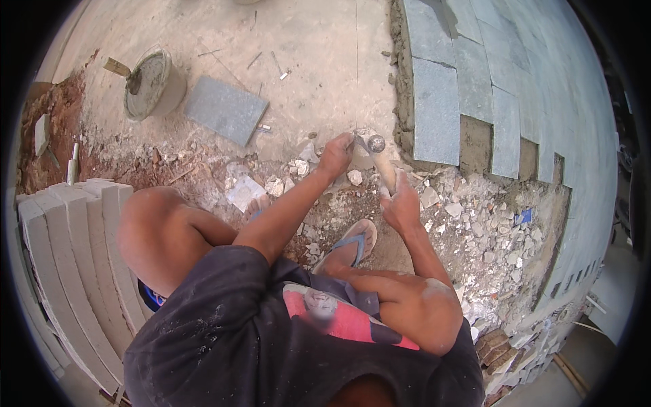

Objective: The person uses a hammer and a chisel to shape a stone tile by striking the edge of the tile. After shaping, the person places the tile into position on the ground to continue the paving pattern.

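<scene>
In front of me, my right hand (pixel 401 203) is wrapped round the pale wooden handle of a hammer (pixel 384 167), its round dark head pointing away from me. My left hand (pixel 337 153) is closed just left of the hammer head, fingers pressed together by a dark metal edge. What it grips is too small and blurred to name. Both hands are above the ground between my bent knees, where broken white rubble (pixel 354 178) lies. A loose grey stone tile (pixel 226 110) lies flat beyond my left hand, apart from it.
A mortar bucket (pixel 157 88) with a wooden-handled tool in it stands far left. Grey paving tiles (pixel 436 115) are laid at the right, with a stepped edge and gaps. Stacked pale slabs (pixel 85 271) stand at my left. More rubble (pixel 498 237) covers the ground at right.
</scene>
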